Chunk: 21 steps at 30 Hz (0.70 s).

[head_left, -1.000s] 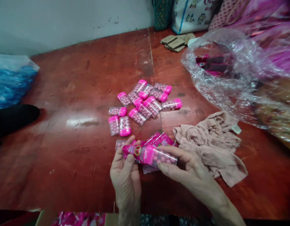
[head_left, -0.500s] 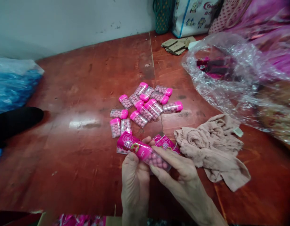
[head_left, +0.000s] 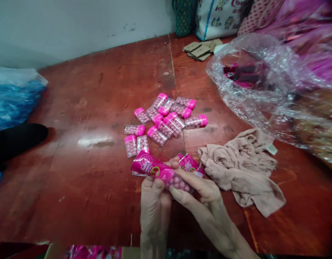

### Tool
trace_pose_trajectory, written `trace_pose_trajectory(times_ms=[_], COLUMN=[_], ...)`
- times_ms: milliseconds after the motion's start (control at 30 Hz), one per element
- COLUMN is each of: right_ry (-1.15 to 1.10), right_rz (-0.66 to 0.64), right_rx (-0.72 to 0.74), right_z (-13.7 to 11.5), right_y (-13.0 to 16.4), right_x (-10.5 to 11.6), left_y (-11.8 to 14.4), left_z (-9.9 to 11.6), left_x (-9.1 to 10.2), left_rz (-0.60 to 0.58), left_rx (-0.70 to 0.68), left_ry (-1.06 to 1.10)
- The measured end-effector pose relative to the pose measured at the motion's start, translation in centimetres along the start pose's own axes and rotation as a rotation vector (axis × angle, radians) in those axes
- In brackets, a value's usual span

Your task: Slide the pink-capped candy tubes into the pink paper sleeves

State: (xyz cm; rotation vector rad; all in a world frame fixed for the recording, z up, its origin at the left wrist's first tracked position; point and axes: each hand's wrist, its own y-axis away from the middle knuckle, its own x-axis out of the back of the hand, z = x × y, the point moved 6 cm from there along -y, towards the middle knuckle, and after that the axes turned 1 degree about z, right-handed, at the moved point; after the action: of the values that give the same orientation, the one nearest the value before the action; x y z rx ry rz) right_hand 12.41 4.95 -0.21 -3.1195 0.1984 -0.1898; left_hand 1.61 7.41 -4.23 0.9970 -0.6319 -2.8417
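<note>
While the right hand (head_left: pixel 206 196) pinches the clear end of a container of pink balls (head_left: pixel 179 183), the left hand (head_left: pixel 155 205) clamps the printed magenta sleeve (head_left: pixel 146 164) at its other end, both above the red wooden table (head_left: pixel 87 201). Just beyond lie more printed sleeves (head_left: pixel 190 163) and loosely clustered pink-capped containers (head_left: pixel 158 136); rightward, a crumpled pinkish cloth (head_left: pixel 244 169), then crinkled clear plastic (head_left: pixel 276 108).
</note>
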Motion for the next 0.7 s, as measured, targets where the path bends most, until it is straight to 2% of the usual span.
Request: trace_pose_trajectory(times_ms=[67,167,233,433,567,700], right_ry=[0.106,0.288,0.322,0.160,0.068,-0.057], right_rz=[0.043,0.103,0.109,0.054,0.064,-0.049], right_rx=[0.102,0.337,0.392,0.241,0.128,-0.047], right_z=[-0.3,-1.3,-1.5,-1.9,-1.8,-1.3], right_y=[0.3,0.9,1.0,0.7,1.0,1.3], right_x=[-0.4,-1.2,-1.6,-1.2,-1.0,-1.5], left_y=[0.0,-0.1,-0.1,0.3,1.1,1.8], left_z=[-0.2,-0.3,-0.2,0.2,0.0,0.6], left_x=[0.0,0.1,0.1,-0.2,-0.2,0.2], left_rz=[0.002,0.001,-0.014,-0.114,-0.096,-0.060], left_rx=[0.005,0.031,0.048,0.006,0.030,0.029], left_ry=[0.000,0.036,0.053,0.003,0.005,-0.005])
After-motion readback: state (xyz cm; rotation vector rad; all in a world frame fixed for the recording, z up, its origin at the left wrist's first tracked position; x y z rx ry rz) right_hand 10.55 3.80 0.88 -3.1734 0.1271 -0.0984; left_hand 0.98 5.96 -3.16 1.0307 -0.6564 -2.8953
